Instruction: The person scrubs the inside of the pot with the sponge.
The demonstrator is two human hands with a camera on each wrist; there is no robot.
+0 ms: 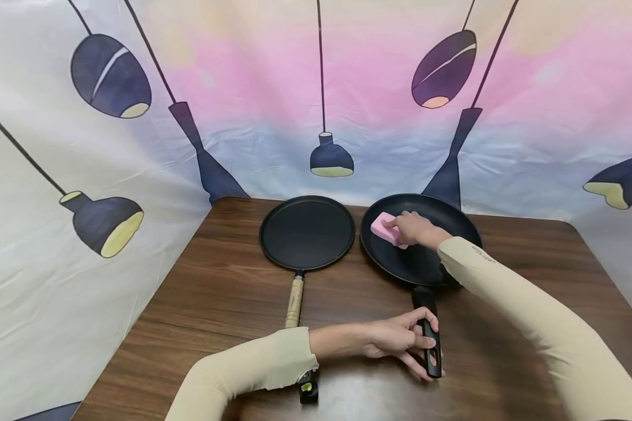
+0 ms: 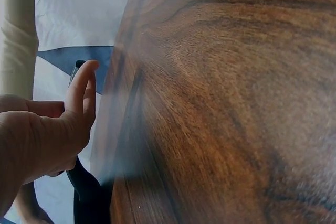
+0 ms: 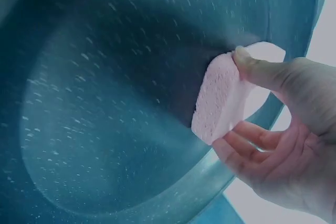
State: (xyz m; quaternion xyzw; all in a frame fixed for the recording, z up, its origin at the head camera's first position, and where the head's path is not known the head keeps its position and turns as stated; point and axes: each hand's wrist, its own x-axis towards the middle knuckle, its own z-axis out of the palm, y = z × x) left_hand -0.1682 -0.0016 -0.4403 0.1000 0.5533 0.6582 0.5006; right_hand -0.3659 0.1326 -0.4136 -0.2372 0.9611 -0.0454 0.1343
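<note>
A deep black frying pan (image 1: 421, 266) stands on the right of the table, its black handle (image 1: 433, 356) pointing toward me. My left hand (image 1: 395, 338) grips that handle, with fingers and thumb around it; the left wrist view shows the same left hand (image 2: 47, 135) from the side. Over the pan's inside, my right hand (image 1: 413, 228) holds a pink sponge (image 1: 383, 227) against the left part of the surface. Up close, the sponge (image 3: 218, 98) is pinched between thumb and fingers of the right hand (image 3: 294, 129), and light specks dot the dark pan (image 3: 105, 145).
Left of the frying pan lies a flat black pan (image 1: 308, 234) with a wooden handle (image 1: 294, 304); my left forearm crosses above that handle, whose black end (image 1: 308, 393) shows below the sleeve. Behind the wooden table (image 1: 216, 263) hangs a cloth printed with lamps (image 1: 274, 88).
</note>
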